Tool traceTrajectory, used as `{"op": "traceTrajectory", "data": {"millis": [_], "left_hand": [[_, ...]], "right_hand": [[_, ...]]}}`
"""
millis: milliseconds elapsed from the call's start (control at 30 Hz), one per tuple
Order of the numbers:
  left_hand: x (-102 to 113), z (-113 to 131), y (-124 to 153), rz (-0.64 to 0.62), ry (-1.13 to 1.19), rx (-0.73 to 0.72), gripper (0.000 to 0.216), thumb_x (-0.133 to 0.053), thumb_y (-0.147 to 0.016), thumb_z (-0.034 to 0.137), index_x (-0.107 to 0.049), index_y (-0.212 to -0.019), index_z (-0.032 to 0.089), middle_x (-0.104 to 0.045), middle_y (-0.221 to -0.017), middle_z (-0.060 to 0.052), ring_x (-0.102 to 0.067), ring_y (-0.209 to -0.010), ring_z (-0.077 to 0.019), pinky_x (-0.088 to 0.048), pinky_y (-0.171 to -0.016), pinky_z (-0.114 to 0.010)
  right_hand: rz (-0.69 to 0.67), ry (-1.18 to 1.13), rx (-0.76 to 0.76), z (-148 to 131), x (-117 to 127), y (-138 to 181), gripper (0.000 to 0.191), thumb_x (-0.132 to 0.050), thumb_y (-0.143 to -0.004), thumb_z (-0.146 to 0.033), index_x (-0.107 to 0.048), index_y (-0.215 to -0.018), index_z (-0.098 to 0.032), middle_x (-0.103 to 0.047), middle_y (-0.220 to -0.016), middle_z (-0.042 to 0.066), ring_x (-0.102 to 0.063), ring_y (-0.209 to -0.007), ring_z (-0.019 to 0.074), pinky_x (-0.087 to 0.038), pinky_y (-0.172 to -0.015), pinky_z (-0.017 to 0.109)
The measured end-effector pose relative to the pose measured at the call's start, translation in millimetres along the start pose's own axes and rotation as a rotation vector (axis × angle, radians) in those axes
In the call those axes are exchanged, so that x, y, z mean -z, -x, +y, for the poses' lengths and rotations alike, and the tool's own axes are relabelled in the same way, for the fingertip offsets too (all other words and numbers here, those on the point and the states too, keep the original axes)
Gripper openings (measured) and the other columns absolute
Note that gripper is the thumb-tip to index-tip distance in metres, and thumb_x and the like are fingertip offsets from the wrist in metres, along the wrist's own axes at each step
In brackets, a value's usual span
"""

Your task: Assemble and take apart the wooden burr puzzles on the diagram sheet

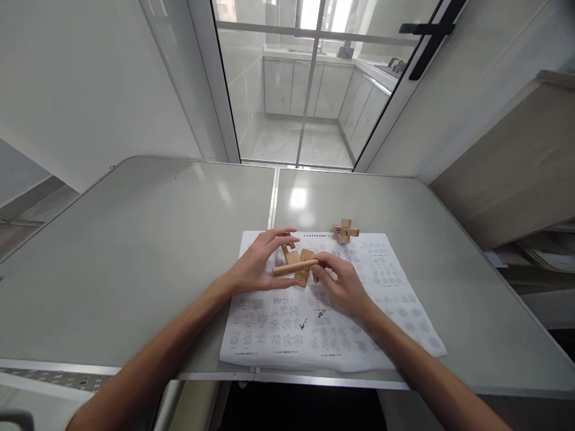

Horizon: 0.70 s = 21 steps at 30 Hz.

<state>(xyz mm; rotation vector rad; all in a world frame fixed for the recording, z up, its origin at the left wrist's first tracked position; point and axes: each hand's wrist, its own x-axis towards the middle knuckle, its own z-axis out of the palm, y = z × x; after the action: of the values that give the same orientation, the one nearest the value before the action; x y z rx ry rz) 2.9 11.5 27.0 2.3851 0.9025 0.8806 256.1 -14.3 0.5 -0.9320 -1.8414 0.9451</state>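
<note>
Two panels joined by a metal strip form the pale, glossy tabletop (135,269), and spread near its front edge is a white sheet (332,358) printed with rows of small diagrams. The paper looks loose; a forearm dragging across it could, I judge, pull it askew along with whatever rests on it.

Both forearms come in from the near edge and converge over the sheet. The left hand (257,266) is spread wide, fingers above and thumb below, curved around the wooden parts; whether it touches any of them I cannot tell. The right hand (345,288) is closed in a pinch, thumb and fingers on one end of a wooden bar (291,268).

Toward the sheet's far edge, beyond the right hand, stands a cross-shaped wooden block (345,231). The bar slants between the hands, across a notched wooden piece (291,257) and another wooden piece (301,280). Pinched at one end only, it could swivel or slip, probably knocking these out of line.
</note>
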Motion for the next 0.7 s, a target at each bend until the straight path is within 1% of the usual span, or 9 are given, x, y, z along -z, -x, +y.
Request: {"op": "traceTrajectory", "data": {"millis": [67, 167, 200, 267, 367, 433, 567, 633, 700], "left_hand": [[-3.0, -3.7, 0.8, -0.039, -0.078, -0.032, 0.07, -0.084, -0.087, 0.047, -0.054, -0.148, 0.029, -0.056, -0.156, -0.014, -0.056, -0.141, -0.0338, -0.047, -0.116, -0.054], [-8.2, -10.1, 2.3, -0.09, -0.233, -0.07, 0.041, -0.062, -0.104, 0.029, -0.057, -0.145, 0.029, -0.07, -0.141, -0.009, -0.064, -0.128, -0.0294, -0.049, -0.109, -0.051], [-9.4, -11.6, 2.6, -0.098, -0.274, -0.077, 0.037, -0.056, -0.106, 0.024, -0.058, -0.142, 0.028, -0.074, -0.135, -0.008, -0.067, -0.123, -0.0282, -0.05, -0.106, -0.049], [-10.6, -13.1, 2.9, -0.091, -0.333, -0.092, 0.033, -0.051, -0.107, 0.019, -0.062, -0.137, 0.028, -0.078, -0.127, -0.006, -0.069, -0.114, -0.0265, -0.05, -0.102, -0.046], [-10.6, -13.5, 2.4, -0.045, -0.405, -0.111, 0.032, -0.048, -0.107, 0.016, -0.065, -0.131, 0.028, -0.08, -0.123, -0.003, -0.07, -0.109, -0.0247, -0.05, -0.098, -0.043], [-10.0, -15.4, 2.1, -0.027, -0.468, -0.113, 0.033, -0.047, -0.107, 0.014, -0.066, -0.129, 0.029, -0.08, -0.123, -0.001, -0.07, -0.109, -0.0245, -0.05, -0.098, -0.043], [-7.6, -24.4, 2.7, 0.039, -0.547, -0.078, 0.037, -0.043, -0.105, 0.006, -0.069, -0.123, 0.026, -0.081, -0.121, -0.002, -0.071, -0.11, -0.0249, -0.049, -0.098, -0.043], [-7.0, -26.5, 3.1, 0.116, -0.557, -0.052, 0.03, -0.046, -0.107, 0.01, -0.07, -0.119, 0.024, -0.082, -0.111, -0.003, -0.072, -0.104, -0.024, -0.049, -0.094, -0.041], [-8.6, -24.2, 3.3, 0.181, -0.538, -0.018, 0.021, -0.051, -0.109, 0.021, -0.069, -0.119, 0.023, -0.082, -0.099, -0.003, -0.072, -0.093, -0.0212, -0.05, -0.09, -0.037]], "right_hand": [[-0.022, -0.097, -0.077, 0.3, 2.2, -0.5, 0.024, -0.054, -0.11, -0.043, -0.069, -0.107, -0.024, -0.064, -0.076, 0.001, -0.06, -0.067, 0.0183, -0.052, -0.065, 0.034], [-0.065, -0.238, -0.163, -0.2, 6.9, -2.0, 0.029, -0.056, -0.108, -0.049, -0.069, -0.106, -0.023, -0.061, -0.072, 0.0, -0.058, -0.065, 0.0179, -0.052, -0.064, 0.033], [-0.084, -0.275, -0.182, -0.3, 8.3, -2.6, 0.031, -0.056, -0.108, -0.051, -0.069, -0.106, -0.023, -0.061, -0.072, 0.0, -0.057, -0.064, 0.0177, -0.053, -0.063, 0.033], [-0.12, -0.341, -0.207, 0.3, 10.0, -3.8, 0.033, -0.057, -0.107, -0.054, -0.068, -0.105, -0.023, -0.062, -0.074, 0.001, -0.057, -0.062, 0.017, -0.052, -0.062, 0.033], [-0.149, -0.432, -0.226, 4.2, 10.8, -4.3, 0.033, -0.06, -0.105, -0.055, -0.067, -0.105, -0.023, -0.067, -0.081, 0.002, -0.054, -0.059, 0.0149, -0.051, -0.061, 0.033], [-0.149, -0.481, -0.233, 7.6, 11.6, -3.1, 0.03, -0.062, -0.105, -0.053, -0.067, -0.106, -0.023, -0.067, -0.083, 0.002, -0.051, -0.058, 0.0138, -0.048, -0.059, 0.032], [-0.219, -0.557, -0.197, 10.0, 16.1, 1.5, 0.028, -0.062, -0.106, -0.049, -0.07, -0.101, -0.023, -0.059, -0.075, 0.0, -0.047, -0.054, 0.0127, -0.046, -0.058, 0.032], [-0.249, -0.588, -0.186, 8.2, 18.2, 2.2, 0.027, -0.062, -0.106, -0.048, -0.071, -0.101, -0.023, -0.059, -0.074, 0.0, -0.045, -0.053, 0.0123, -0.046, -0.059, 0.032], [-0.185, -0.593, -0.209, 5.9, 19.2, 1.0, 0.027, -0.062, -0.106, -0.048, -0.072, -0.101, -0.023, -0.057, -0.07, -0.001, -0.043, -0.053, 0.0128, -0.044, -0.059, 0.032]]}}
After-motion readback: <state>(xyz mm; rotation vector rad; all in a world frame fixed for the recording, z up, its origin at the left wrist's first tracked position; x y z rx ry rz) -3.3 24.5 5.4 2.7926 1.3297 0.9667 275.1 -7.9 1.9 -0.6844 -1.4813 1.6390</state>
